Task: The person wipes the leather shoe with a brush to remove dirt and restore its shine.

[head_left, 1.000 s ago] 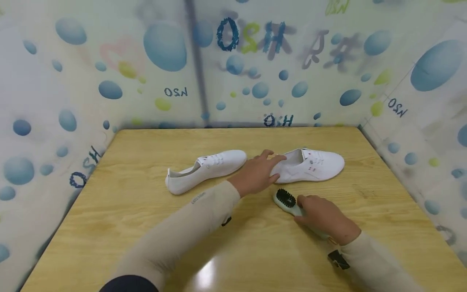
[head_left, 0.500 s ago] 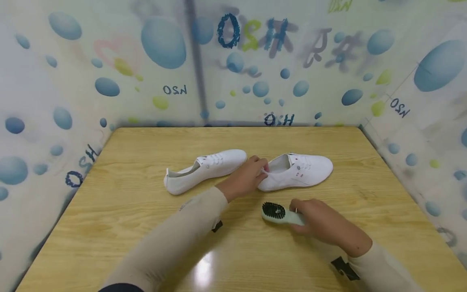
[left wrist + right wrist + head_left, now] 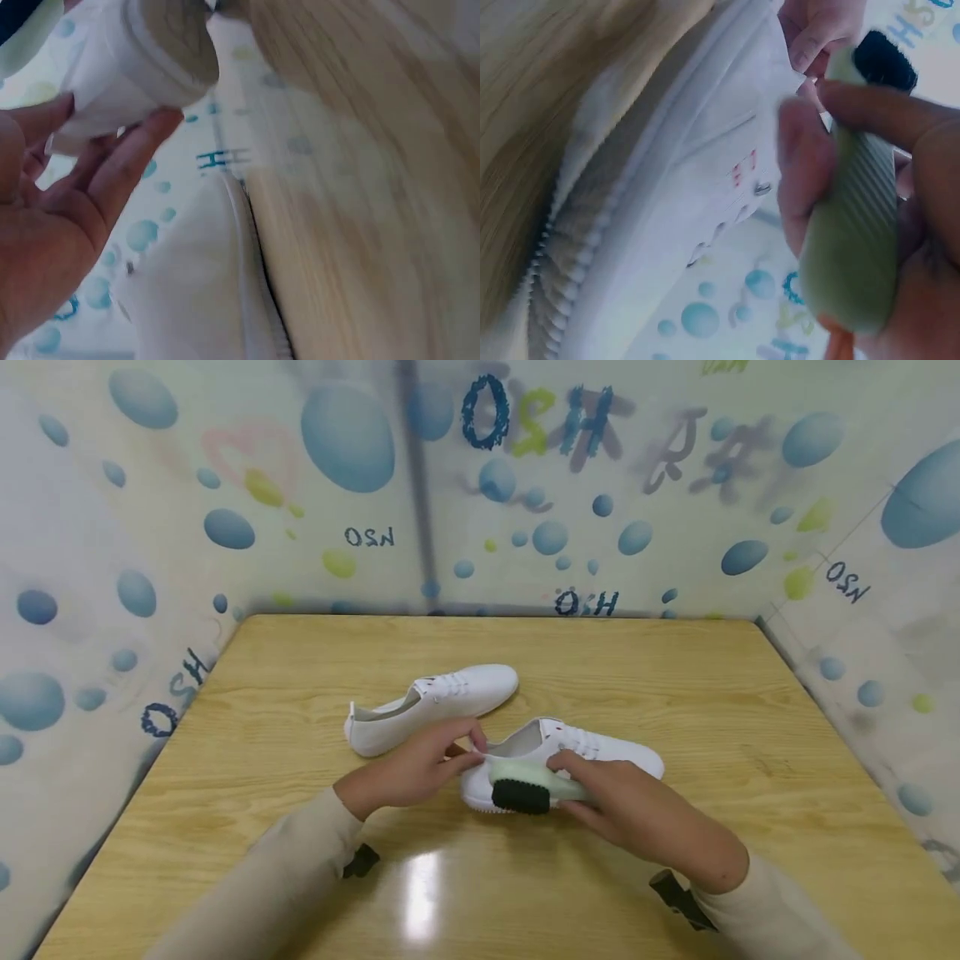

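In the head view my left hand (image 3: pixel 420 768) pinches the heel collar of a white lace-up shoe (image 3: pixel 622 752), between thumb and fingers. The left wrist view shows this grip on the shoe's heel (image 3: pixel 154 71). My right hand (image 3: pixel 645 806) grips the handle of a pale green brush (image 3: pixel 525 772) with dark bristles (image 3: pixel 521 796). The brush head is in front of the shoe's near side by the heel; whether the bristles touch it I cannot tell. In the right wrist view the ribbed brush handle (image 3: pixel 855 225) lies in my curled fingers.
A second white shoe (image 3: pixel 465 689) lies behind my left hand, toe to the right. Both shoes are on a light wooden table (image 3: pixel 300 660). Walls (image 3: pixel 480 552) patterned with blue bubbles and letters stand at the table's back and sides.
My left hand has drawn the shoe left and nearer to me, and now pinches its heel. My right hand has turned the brush over, bristles no longer upward, and brought it to the shoe.
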`<state>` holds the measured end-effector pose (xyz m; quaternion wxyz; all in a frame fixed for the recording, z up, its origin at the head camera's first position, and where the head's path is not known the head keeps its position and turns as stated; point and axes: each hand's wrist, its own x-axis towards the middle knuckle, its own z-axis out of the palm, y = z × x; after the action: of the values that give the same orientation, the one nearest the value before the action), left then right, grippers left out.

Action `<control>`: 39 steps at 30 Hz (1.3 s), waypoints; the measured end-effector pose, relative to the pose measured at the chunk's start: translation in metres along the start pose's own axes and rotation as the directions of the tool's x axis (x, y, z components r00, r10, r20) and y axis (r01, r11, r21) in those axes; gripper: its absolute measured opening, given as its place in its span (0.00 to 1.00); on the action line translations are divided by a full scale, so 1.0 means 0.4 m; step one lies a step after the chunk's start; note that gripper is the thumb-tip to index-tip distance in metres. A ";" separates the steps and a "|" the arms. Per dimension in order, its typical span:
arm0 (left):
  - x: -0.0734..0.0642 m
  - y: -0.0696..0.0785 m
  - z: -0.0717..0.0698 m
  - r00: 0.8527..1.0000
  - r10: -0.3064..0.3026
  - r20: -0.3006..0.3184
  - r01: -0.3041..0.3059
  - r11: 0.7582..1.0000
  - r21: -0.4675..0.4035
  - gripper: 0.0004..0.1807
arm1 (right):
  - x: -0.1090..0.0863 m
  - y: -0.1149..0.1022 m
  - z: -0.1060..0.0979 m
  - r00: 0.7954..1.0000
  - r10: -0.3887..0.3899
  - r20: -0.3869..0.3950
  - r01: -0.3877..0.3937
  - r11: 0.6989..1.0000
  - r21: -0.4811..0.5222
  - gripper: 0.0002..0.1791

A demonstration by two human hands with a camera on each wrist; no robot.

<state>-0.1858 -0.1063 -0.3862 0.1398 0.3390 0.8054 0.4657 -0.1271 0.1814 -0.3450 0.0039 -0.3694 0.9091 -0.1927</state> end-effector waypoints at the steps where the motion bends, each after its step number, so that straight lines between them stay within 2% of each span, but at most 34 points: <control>1: -0.007 -0.003 -0.007 1.000 -0.012 0.020 0.013 1.000 -0.026 0.02 | 0.004 -0.004 0.001 1.000 0.000 -0.002 0.000 1.000 -0.006 0.22; 3: -0.016 -0.012 -0.018 0.999 -0.020 0.050 0.024 0.997 -0.074 0.02 | 0.010 -0.011 0.004 1.000 0.002 -0.009 -0.002 1.000 -0.010 0.26; 6: -0.019 -0.021 -0.027 0.993 -0.057 0.104 0.072 0.986 -0.149 0.03 | 0.014 -0.016 0.012 1.000 0.001 -0.028 -0.002 1.000 -0.013 0.31; 10: -0.014 -0.028 -0.030 0.985 -0.086 0.148 0.113 0.975 -0.190 0.04 | 0.013 -0.018 0.027 0.997 0.013 -0.075 -0.015 0.999 -0.032 0.33; 13: -0.012 -0.026 -0.031 0.988 -0.102 0.118 0.115 0.988 -0.105 0.04 | 0.017 -0.017 0.038 0.994 0.013 -0.106 -0.017 0.999 -0.037 0.33; 16: -0.015 -0.019 -0.030 0.992 -0.119 0.037 0.115 0.990 0.084 0.06 | 0.025 -0.015 0.047 0.991 0.009 -0.135 -0.015 0.999 -0.046 0.34; 18: -0.018 -0.012 -0.029 0.994 -0.111 -0.019 0.112 0.971 0.212 0.10 | 0.031 -0.015 0.051 0.988 0.008 -0.153 -0.016 0.999 -0.051 0.35; 20: -0.022 -0.005 -0.027 0.994 -0.087 -0.060 0.102 0.940 0.326 0.14 | 0.035 -0.014 0.054 0.986 0.016 -0.164 -0.026 0.998 -0.059 0.35; 22: -0.025 0.001 -0.026 0.996 -0.062 -0.072 0.085 0.912 0.401 0.18 | 0.038 -0.013 0.056 0.984 0.019 -0.175 -0.031 0.997 -0.069 0.34; 23: -0.027 0.004 -0.025 0.996 -0.061 -0.067 0.084 0.906 0.416 0.19 | 0.038 -0.013 0.057 0.984 0.022 -0.177 -0.035 0.997 -0.069 0.33; 26: -0.034 0.013 -0.023 0.994 -0.111 -0.010 0.106 0.912 0.395 0.27 | 0.038 -0.011 0.061 0.983 0.027 -0.182 -0.040 0.997 -0.068 0.32; 29: -0.038 0.016 -0.015 0.983 -0.178 0.050 0.147 0.917 0.370 0.43 | 0.036 -0.010 0.066 0.982 0.027 -0.185 -0.041 0.997 -0.070 0.30; 32: -0.037 0.012 -0.006 0.975 -0.207 0.078 0.164 0.913 0.373 0.54 | 0.036 -0.009 0.070 0.981 0.020 -0.191 -0.035 0.996 -0.077 0.28; 39: -0.034 -0.010 -0.011 0.959 -0.258 0.118 0.214 0.932 0.293 0.49 | 0.043 -0.005 0.078 0.980 -0.023 -0.200 0.004 0.996 -0.094 0.28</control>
<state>-0.1801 -0.1196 -0.3885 0.2077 0.2907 0.8843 0.3005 -0.1337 0.1575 -0.3710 -0.1063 -0.3540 0.9103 -0.1865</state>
